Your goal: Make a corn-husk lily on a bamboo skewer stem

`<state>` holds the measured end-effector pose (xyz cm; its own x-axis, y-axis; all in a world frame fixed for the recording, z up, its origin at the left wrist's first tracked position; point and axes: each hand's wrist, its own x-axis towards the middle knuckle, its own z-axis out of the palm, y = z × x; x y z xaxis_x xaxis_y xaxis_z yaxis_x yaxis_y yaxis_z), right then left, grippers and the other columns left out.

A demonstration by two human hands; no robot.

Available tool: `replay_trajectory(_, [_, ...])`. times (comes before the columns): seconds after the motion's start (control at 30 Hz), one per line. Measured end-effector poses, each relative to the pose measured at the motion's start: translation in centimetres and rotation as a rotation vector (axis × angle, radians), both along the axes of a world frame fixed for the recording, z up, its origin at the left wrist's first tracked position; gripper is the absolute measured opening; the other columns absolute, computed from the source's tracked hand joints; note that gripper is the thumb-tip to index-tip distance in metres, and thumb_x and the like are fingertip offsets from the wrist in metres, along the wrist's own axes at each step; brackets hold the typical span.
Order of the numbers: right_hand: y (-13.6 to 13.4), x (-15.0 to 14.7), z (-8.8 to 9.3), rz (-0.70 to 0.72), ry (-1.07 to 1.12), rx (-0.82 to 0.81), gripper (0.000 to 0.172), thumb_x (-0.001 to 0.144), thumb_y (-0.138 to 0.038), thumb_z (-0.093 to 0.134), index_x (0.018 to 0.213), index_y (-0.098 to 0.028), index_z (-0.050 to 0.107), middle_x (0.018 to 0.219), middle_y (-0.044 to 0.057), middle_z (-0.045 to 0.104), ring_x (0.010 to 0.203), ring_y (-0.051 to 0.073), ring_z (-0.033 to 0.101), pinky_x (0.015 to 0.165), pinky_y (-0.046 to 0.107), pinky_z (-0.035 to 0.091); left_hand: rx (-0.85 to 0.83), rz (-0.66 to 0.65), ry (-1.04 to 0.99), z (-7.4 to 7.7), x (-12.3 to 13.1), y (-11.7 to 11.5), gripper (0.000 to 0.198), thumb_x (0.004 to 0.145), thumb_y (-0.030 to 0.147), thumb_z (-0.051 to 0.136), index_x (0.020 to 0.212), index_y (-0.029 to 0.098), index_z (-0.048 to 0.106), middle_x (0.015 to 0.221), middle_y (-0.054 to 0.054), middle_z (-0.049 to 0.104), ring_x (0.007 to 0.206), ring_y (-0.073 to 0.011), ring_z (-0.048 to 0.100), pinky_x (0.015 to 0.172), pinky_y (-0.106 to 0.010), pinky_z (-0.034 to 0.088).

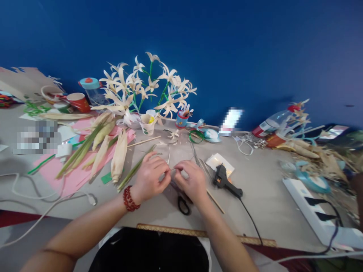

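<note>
My left hand and my right hand meet over the grey table, fingers pinched together on a small pale piece between them that I cannot make out. A red bead bracelet circles my left wrist. Black-handled scissors lie just under my right hand. A thin wooden stick lies beside that hand. Dried corn husks rest on pink paper to the left of my left hand.
A black glue gun with its cord lies right of my hands. A bouquet of cream husk flowers stands at the back by the blue wall. A white power strip sits at the right. White cables, cups and a ruler surround.
</note>
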<state>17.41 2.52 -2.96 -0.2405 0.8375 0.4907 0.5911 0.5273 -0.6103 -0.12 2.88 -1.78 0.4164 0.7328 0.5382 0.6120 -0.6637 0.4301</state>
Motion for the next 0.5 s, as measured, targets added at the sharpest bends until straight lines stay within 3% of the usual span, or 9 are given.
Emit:
replay_trajectory(0.13, [0.1,0.9,0.3,-0.092,0.017,-0.012,0.014,0.084,-0.014,0.051,0.084,-0.021,0.063,0.081,0.005,0.069,0.079,0.021,0.063,0.075,0.032,0.047,-0.014,0.010,-0.022,-0.1,-0.2,0.1,0.013,0.084,0.013,0.053,0.072,0.021,0.054,0.070,0.001,0.060,0.074,-0.0175,0.056,0.102,-0.044,0.039])
replay_trajectory(0.33, [0.0,0.4,0.7,0.068,0.031,-0.043,0.008,0.087,-0.022,0.056,0.092,-0.021,0.062,0.089,0.006,0.069,0.087,0.022,0.063,0.080,0.034,0.048,-0.029,0.000,-0.021,0.0,-0.2,0.1,0.013,0.084,0.015,0.052,0.073,0.021,0.055,0.070,0.000,0.062,0.075,-0.0183,0.057,0.101,-0.045,0.039])
replay_trajectory(0.5, [0.3,0.2,0.3,0.043,-0.007,-0.076,0.008,0.087,-0.021,0.057,0.080,-0.022,0.061,0.079,0.003,0.068,0.079,0.020,0.063,0.074,0.031,0.047,-0.051,-0.006,-0.024,-0.1,-0.1,0.1,0.014,0.083,0.014,0.052,0.072,0.021,0.055,0.069,0.000,0.061,0.074,-0.0183,0.057,0.101,-0.045,0.039])
